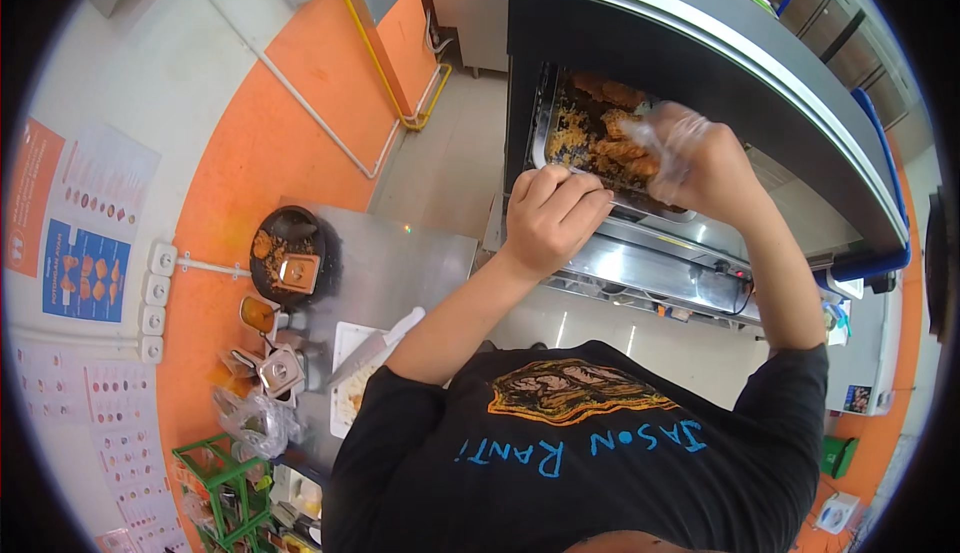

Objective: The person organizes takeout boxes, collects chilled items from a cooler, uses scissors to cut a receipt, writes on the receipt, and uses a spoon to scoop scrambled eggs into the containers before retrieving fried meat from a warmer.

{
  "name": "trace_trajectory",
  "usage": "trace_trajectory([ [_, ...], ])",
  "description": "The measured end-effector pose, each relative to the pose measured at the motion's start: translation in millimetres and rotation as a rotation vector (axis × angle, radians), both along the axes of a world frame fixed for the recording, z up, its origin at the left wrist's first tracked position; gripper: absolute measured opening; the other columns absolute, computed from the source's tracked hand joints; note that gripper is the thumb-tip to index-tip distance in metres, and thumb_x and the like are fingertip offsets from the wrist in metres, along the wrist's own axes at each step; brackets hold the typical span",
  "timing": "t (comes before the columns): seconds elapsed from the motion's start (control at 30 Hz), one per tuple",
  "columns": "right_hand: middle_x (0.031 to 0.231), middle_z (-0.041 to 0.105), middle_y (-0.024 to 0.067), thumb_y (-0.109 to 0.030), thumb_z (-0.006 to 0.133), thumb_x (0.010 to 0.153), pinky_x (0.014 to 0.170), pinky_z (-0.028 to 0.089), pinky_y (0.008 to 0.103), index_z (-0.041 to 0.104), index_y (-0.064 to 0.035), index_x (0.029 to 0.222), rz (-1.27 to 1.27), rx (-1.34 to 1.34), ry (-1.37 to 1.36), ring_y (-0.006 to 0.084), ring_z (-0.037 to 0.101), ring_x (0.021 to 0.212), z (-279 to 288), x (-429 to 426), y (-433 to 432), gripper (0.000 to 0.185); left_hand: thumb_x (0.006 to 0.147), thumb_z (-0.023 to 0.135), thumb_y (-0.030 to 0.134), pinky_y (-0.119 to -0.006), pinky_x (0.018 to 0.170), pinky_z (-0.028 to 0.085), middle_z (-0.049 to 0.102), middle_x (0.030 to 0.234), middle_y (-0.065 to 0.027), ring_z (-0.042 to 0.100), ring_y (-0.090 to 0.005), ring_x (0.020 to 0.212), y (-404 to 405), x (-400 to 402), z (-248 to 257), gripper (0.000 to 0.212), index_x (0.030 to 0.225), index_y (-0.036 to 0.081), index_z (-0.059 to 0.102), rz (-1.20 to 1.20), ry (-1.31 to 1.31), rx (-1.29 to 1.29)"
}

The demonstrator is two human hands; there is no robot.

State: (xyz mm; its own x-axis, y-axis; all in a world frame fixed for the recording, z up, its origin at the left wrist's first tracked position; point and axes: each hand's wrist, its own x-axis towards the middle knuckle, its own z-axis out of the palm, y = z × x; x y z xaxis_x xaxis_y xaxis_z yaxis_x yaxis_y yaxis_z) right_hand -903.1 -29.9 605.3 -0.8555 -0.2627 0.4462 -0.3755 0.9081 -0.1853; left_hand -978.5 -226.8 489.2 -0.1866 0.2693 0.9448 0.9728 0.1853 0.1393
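My left hand [559, 215] has its fingers curled over the near rim of a metal tray [541, 149] inside a dark-framed food warmer [667, 43]. Pieces of fried chicken [624, 149] lie in the tray, and loose golden crumbs [570, 135] gather on its left side. Over the tray's right part is my right hand [694, 159], covered at the fingers by clear plastic [675, 144]. It is blurred, and its fingertips are hidden, so whether it holds a piece does not show.
A steel table [405, 253] stands to the left. On it are a black pan [259, 272] with crumbs and a small metal container [298, 273], a sauce container [259, 314], and a white-handled knife [382, 343] across a white tray [341, 422]. A green rack [225, 489] stands below.
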Motion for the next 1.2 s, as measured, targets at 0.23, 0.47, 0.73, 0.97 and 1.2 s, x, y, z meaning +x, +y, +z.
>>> trace_trajectory([
  [0.23,0.086,0.062,0.0163,-0.007,0.074,0.064,0.07,0.051,0.0353,0.064,0.0049,0.093,-0.037,-0.374,-0.032,0.03,0.059,0.072,-5.1,4.2,8.5,0.033,0.064,0.083,0.014,-0.03,0.077,0.039,0.067,0.089,0.0075,0.054,-0.0163,0.083,11.7,-6.1,-1.5,0.02,0.08,0.015,0.07,-0.049,0.016,0.013],
  [0.47,0.093,0.065,0.0204,-0.012,0.077,0.067,0.074,0.052,0.0386,0.064,0.0054,0.105,-0.073,-0.299,-0.346,0.0358,0.061,0.077,8.6,1.6,6.3,0.044,0.062,0.084,0.016,-0.032,0.077,0.04,0.067,0.096,0.0029,0.055,-0.019,0.088,18.7,-4.2,-1.0,0.022,0.08,0.015,0.072,-0.038,0.006,0.021],
  [0.73,0.096,0.066,0.0191,-0.016,0.082,0.068,0.076,0.054,0.0425,0.068,0.0025,0.094,0.085,0.03,-0.313,0.0378,0.065,0.082,4.2,-8.6,8.7,0.035,0.061,0.085,0.018,-0.033,0.075,0.038,0.062,0.087,0.0029,0.053,-0.0188,0.085,26.1,-1.0,-11.4,0.024,0.081,0.016,0.073,-0.023,-0.008,0.074],
  [0.97,0.097,0.069,0.0174,-0.014,0.082,0.071,0.079,0.055,0.0401,0.069,0.0003,0.099,-0.073,-0.053,0.119,0.0361,0.069,0.085,-21.8,5.1,33.7,0.034,0.06,0.086,0.019,-0.033,0.072,0.035,0.052,0.075,0.0047,0.05,-0.0168,0.074,26.9,-1.9,-10.2,0.026,0.082,0.016,0.074,0.001,0.01,0.073],
  [1.2,0.117,0.07,0.0126,-0.005,0.073,0.088,0.089,0.052,0.0306,0.066,0.0035,0.121,-0.244,-0.646,0.35,0.0142,0.066,0.101,-48.6,21.0,34.2,0.034,0.061,0.085,0.018,-0.033,0.072,0.035,0.054,0.074,0.0044,0.05,-0.0168,0.073,34.2,-6.8,-7.2,0.024,0.082,0.015,0.074,-0.011,-0.009,0.078],
])
